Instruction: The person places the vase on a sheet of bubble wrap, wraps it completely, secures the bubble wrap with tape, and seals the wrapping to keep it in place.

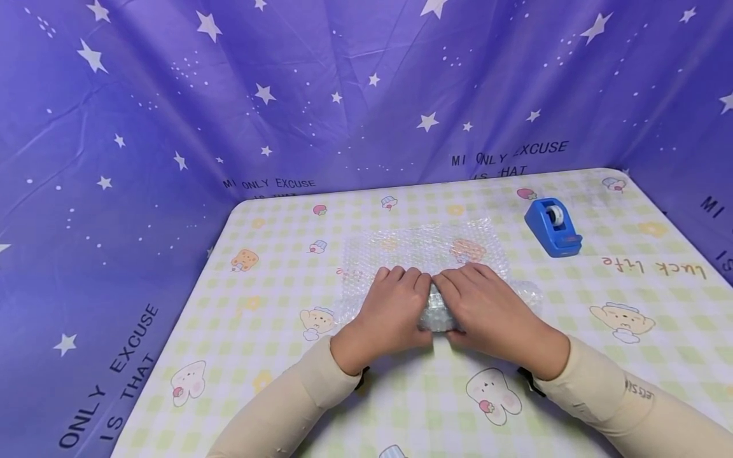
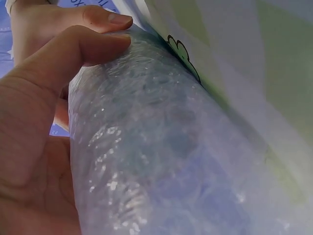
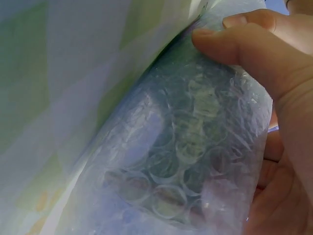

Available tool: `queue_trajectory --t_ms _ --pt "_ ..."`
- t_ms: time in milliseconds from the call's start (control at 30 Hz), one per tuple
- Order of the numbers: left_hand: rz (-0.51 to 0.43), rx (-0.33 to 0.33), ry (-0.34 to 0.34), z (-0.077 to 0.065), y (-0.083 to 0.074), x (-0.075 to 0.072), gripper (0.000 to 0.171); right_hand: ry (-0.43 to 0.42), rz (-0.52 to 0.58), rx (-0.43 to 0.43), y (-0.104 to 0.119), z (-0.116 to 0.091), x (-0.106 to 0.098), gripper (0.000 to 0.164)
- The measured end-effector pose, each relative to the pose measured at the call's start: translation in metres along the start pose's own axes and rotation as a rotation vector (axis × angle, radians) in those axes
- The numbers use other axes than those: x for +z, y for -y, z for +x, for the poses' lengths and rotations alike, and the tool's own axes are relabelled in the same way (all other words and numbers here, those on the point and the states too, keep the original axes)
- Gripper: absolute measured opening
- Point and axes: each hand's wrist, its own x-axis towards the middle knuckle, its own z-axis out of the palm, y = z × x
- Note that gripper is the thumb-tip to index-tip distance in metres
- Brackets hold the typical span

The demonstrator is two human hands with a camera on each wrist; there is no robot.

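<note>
A roll of see-through bubble wrap [image 1: 437, 313] lies across the middle of the table, and a flat sheet of the same wrap [image 1: 420, 245] spreads out behind it. My left hand [image 1: 394, 313] and right hand [image 1: 489, 313] grip the roll side by side, fingers over its top and thumbs on the near side. In the left wrist view the left thumb [image 2: 98, 46] presses on the wrapped surface. From the right wrist, the right thumb [image 3: 230, 44] does likewise. Something darker shows dimly inside the bubble wrap [image 3: 166, 166]; its kind cannot be made out.
A blue tape dispenser [image 1: 554, 229] with a roll of tape stands at the back right of the table. The table wears a green-and-white checked cloth [image 1: 189, 331] with cartoon prints. Purple star-patterned curtains [image 1: 343, 95] hang behind and at the sides.
</note>
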Motion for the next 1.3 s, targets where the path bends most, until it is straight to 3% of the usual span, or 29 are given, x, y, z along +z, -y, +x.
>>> queue_trajectory --t_ms 400,1300 --pt "-0.023 -0.002 -0.006 -0.0001 0.0006 0.0013 0.067 0.004 0.028 -0.006 -0.0029 0.0004 -0.0005 0.085" --pt "-0.023 -0.027 0.064 0.0009 -0.0007 0.0027 0.078 0.002 0.066 -0.008 -0.0054 0.0011 -0.0006 0.082"
